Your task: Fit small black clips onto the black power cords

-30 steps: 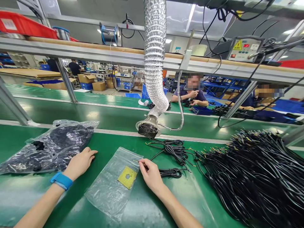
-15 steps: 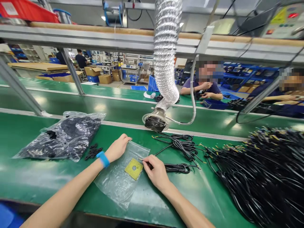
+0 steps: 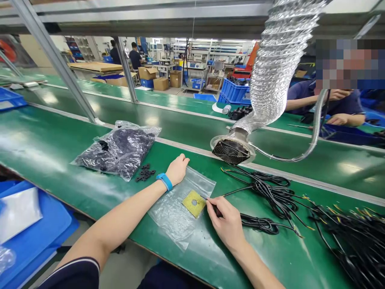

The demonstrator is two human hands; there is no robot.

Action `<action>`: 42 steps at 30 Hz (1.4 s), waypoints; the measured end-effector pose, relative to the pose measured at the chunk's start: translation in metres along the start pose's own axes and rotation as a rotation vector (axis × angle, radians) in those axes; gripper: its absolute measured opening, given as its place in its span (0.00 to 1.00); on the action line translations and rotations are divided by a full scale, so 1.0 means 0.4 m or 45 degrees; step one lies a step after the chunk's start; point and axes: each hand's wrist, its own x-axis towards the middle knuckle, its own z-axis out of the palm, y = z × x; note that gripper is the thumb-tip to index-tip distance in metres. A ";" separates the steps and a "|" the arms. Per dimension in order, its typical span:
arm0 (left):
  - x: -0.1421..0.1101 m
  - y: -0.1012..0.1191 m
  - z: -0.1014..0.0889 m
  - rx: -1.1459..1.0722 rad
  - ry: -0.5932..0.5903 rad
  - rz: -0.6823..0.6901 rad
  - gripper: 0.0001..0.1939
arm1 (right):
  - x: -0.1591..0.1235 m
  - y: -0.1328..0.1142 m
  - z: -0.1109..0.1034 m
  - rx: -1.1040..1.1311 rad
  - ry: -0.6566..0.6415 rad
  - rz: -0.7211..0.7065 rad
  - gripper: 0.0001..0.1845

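My left hand (image 3: 177, 168), wearing a blue wristband, is closed at the upper left corner of a clear zip bag (image 3: 171, 220); its fingertips are mostly hidden. On that bag lies a yellow square pad (image 3: 189, 207) with a round hole and dark specks. My right hand (image 3: 227, 220) pinches a thin dark piece, which looks like the end of a black cable (image 3: 261, 224) whose coil runs behind the hand. Its narrow tip reaches the pad's right corner. Left of the bag sits a small heap of black plastic parts (image 3: 145, 173).
A large bag of black parts (image 3: 120, 146) lies at left. Loose black cables (image 3: 267, 186) and a big cable pile (image 3: 357, 241) occupy the right. A fume extractor (image 3: 231, 150) hangs above the bench's far edge. Across the bench a co-worker (image 3: 345, 108) sits. Blue bins (image 3: 45, 228) stand lower left.
The head view has turned left and down, so everything sits further right. Both hands keep nearly the same places on the bag and at the pad.
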 end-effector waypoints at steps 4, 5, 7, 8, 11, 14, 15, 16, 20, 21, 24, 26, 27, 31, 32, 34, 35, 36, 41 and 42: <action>0.009 -0.017 -0.001 0.043 0.011 -0.114 0.17 | -0.002 0.009 0.005 -0.023 -0.054 -0.027 0.08; 0.010 -0.020 -0.002 0.047 0.015 -0.135 0.17 | -0.004 0.013 0.008 -0.036 -0.062 -0.030 0.09; 0.010 -0.024 -0.004 0.044 0.020 -0.158 0.17 | -0.008 0.019 0.013 -0.094 -0.082 -0.047 0.11; 0.010 -0.026 -0.004 0.038 0.022 -0.164 0.17 | -0.010 0.021 0.016 -0.139 -0.100 -0.070 0.12; 0.009 -0.027 -0.001 0.000 0.028 -0.171 0.17 | -0.012 0.024 0.024 -0.301 -0.198 -0.196 0.16; 0.008 -0.026 0.003 -0.064 0.051 -0.171 0.17 | -0.008 0.017 0.028 -0.442 -0.311 -0.330 0.19; 0.008 -0.026 0.002 -0.092 0.066 -0.170 0.17 | -0.006 0.013 0.028 -0.478 -0.335 -0.356 0.19; 0.007 -0.025 0.000 -0.124 0.085 -0.167 0.17 | -0.004 0.008 0.027 -0.509 -0.352 -0.373 0.19; 0.005 -0.031 -0.034 -0.297 0.219 -0.153 0.16 | -0.003 -0.002 0.020 -0.562 -0.321 -0.396 0.18; 0.004 -0.033 -0.047 -0.330 0.268 -0.149 0.16 | -0.003 0.000 0.018 -0.556 -0.284 -0.382 0.17; 0.001 -0.028 -0.087 -0.665 0.375 -0.203 0.16 | 0.001 0.011 0.004 -0.433 -0.121 -0.207 0.16; -0.008 -0.001 -0.109 -1.185 0.303 -0.272 0.16 | 0.007 0.016 -0.012 -0.255 -0.010 -0.030 0.16; -0.014 0.021 -0.118 -1.470 0.217 -0.296 0.16 | 0.010 0.017 -0.020 -0.153 0.042 0.056 0.16; -0.048 0.132 -0.125 -2.160 -0.223 -0.295 0.18 | 0.021 0.014 -0.043 0.129 0.265 0.301 0.15; -0.056 0.157 -0.121 -2.251 -0.319 -0.302 0.18 | 0.023 0.014 -0.045 0.156 0.313 0.347 0.15; -0.071 0.193 -0.108 -2.383 -0.466 -0.329 0.18 | 0.024 0.014 -0.046 0.184 0.375 0.408 0.14; -0.078 0.205 -0.101 -2.430 -0.516 -0.346 0.18 | 0.024 0.015 -0.046 0.195 0.389 0.422 0.14; -0.085 0.212 -0.095 -2.471 -0.548 -0.362 0.17 | 0.023 0.016 -0.045 0.206 0.394 0.423 0.13; -0.104 0.214 -0.080 -2.576 -0.563 -0.392 0.17 | 0.024 0.018 -0.039 0.237 0.311 0.353 0.12; -0.105 0.211 -0.081 -2.578 -0.559 -0.393 0.17 | 0.024 0.018 -0.038 0.230 0.288 0.344 0.12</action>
